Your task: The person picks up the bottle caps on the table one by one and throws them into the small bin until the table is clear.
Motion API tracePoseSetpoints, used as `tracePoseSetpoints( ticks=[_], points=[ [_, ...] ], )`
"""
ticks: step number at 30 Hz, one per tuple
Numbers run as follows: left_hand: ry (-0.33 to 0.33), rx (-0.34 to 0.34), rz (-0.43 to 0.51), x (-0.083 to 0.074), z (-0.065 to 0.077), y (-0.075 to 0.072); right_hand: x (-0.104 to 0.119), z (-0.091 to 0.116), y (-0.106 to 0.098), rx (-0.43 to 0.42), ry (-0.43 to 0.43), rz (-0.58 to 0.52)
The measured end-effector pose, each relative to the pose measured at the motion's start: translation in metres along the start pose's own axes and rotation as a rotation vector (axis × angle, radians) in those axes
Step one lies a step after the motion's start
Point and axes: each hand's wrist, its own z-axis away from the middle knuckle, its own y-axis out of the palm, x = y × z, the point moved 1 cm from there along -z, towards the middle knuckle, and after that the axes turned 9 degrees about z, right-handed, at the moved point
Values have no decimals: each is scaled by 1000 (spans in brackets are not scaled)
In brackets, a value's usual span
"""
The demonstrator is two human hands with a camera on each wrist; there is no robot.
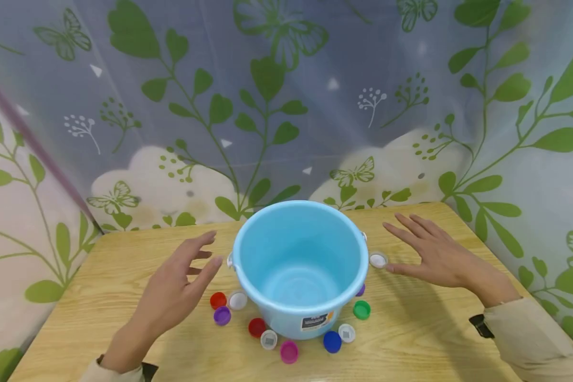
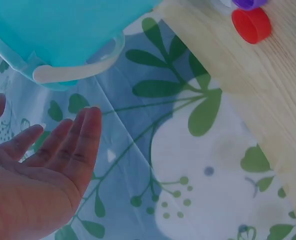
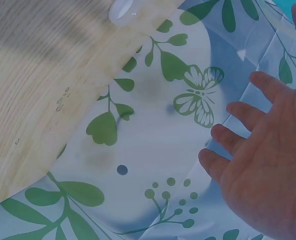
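Left hand point(image 1: 174, 289) and right hand point(image 1: 439, 259), fingers extended, empty, flank the light-blue bucket point(image 1: 301, 246); label point(image 1: 315, 322) visible in head view only.

Table point(image 1: 124, 260) with pale yellow-brown, wood-grained top; behind the table, a grey-blue hanging sheet point(image 1: 315, 132), lightly creased, printed with green leafy stems, butterflies, small white triangles and sprigs; low on it, just above the table's far edge, cream cloud shapes point(image 1: 205, 180); left of the table, a pinkish-white side sheet point(image 1: 19, 207), a mauve band point(image 1: 43, 151) slanting down toward the table's far-left corner; right of the table, a paler, bluish-white leafy sheet point(image 1: 549, 196); light diffuse, shadows on the table soft-edged.
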Motion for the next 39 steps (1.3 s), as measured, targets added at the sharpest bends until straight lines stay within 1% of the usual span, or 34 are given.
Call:
tracePoseSetpoints(
  ticks=[4, 5, 8, 12, 15, 18, 20, 23, 26, 30, 34, 39],
  points=[
    [-13, -4, 95, -2, -3, 5, 2, -1, -1, 11, -1, -11],
    [-29, -5, 125, -3, -3, 6, 2, -1, -1, 15, 0, -12],
    [-85, -16, 264, -5, -3, 7, 3, -2, -2, 19, -6, -14],
    [-193, -35, 485, -10, -2, 5, 4, -2, -1, 24, -7, -20],
    [-306, -37, 594, -14, -2, 2, 4, -1, -1, 29, -8, -23],
    [-407, -21, 644, -17, -4, 1, 4, -1, 0, 26, -13, -27],
    [-450, 1, 664, -18, -6, 1, 4, -1, 0, 22, -17, -32],
    [-482, 23, 679, -18, -8, 3, 4, -1, 2, 17, -22, -38],
    [-510, 27, 698, -19, -9, 5, 3, -1, 3, 22, -25, -39],
    [-565, 42, 737, -20, -9, 7, 3, -1, 4, 31, -27, -40],
    [-618, 99, 811, -17, -9, 8, 2, -1, 5, 33, -26, -41],
    [-656, 180, 905, -15, -9, 7, 2, -1, 4, 30, -32, -38]
  ],
)
